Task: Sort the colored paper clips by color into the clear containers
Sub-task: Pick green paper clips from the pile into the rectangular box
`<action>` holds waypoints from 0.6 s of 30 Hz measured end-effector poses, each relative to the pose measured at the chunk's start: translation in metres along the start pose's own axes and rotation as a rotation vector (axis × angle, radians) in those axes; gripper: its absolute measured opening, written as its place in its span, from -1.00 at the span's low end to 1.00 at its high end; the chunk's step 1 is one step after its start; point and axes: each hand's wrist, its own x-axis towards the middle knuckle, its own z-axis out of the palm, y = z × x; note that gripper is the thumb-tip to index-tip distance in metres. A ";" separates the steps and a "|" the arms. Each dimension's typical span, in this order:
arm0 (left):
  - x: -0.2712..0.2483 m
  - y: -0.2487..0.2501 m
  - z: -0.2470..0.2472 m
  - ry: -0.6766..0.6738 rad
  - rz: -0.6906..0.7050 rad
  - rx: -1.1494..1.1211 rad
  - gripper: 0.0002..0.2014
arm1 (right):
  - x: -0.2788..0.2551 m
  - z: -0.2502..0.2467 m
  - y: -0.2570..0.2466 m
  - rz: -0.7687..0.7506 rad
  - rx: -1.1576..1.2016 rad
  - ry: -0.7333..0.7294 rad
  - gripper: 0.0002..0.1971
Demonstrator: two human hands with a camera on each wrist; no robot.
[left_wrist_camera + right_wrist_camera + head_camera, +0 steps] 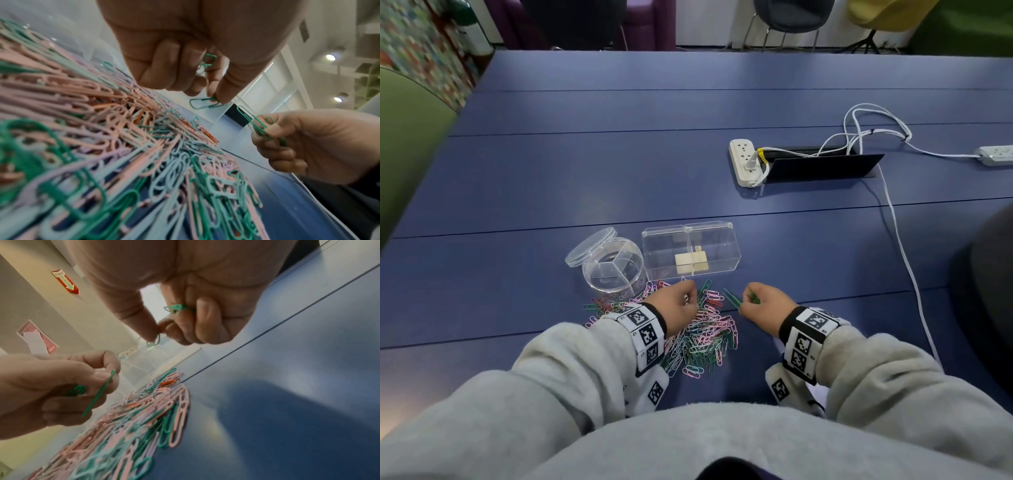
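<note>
Blue table (619, 154); mixed paper clips (705, 335) heaped at 6 o'clock of empty clear containers (690, 251) for picking. Green clips are pinched and banked in left hand (676, 305) and right hand (765, 305), evidently for one batch.

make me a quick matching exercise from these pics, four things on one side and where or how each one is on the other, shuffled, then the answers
Things:
1. round container
2. rectangular container
3. left hand
4. power strip

Places or states:
A. far right on the table, a white plug in it
B. holds small beige blocks
C. lid leaning on its left side, divided inside
D. over the clip pile, pinching a green clip

Pairs: 1-C, 2-B, 3-D, 4-A
</note>
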 end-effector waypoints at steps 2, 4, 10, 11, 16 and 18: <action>-0.005 0.000 -0.003 0.021 -0.015 -0.068 -0.83 | -0.004 0.001 0.001 0.018 0.046 0.007 -0.77; -0.009 0.001 -0.006 0.040 -0.025 -0.124 -0.82 | -0.007 0.003 0.003 0.030 0.147 0.006 -0.78; -0.021 -0.003 -0.017 0.062 -0.110 -0.365 -0.87 | -0.021 0.006 0.006 -0.032 0.426 -0.027 -0.74; -0.023 -0.003 -0.019 0.078 -0.128 -0.370 -0.84 | -0.022 0.006 0.006 -0.044 0.446 -0.030 -0.73; -0.028 -0.007 -0.020 0.039 -0.154 -0.516 -0.77 | -0.025 0.007 0.003 -0.004 0.654 -0.057 -0.56; -0.031 -0.008 -0.019 -0.008 -0.161 -0.587 -0.76 | -0.029 0.010 0.002 0.035 0.739 -0.031 -0.60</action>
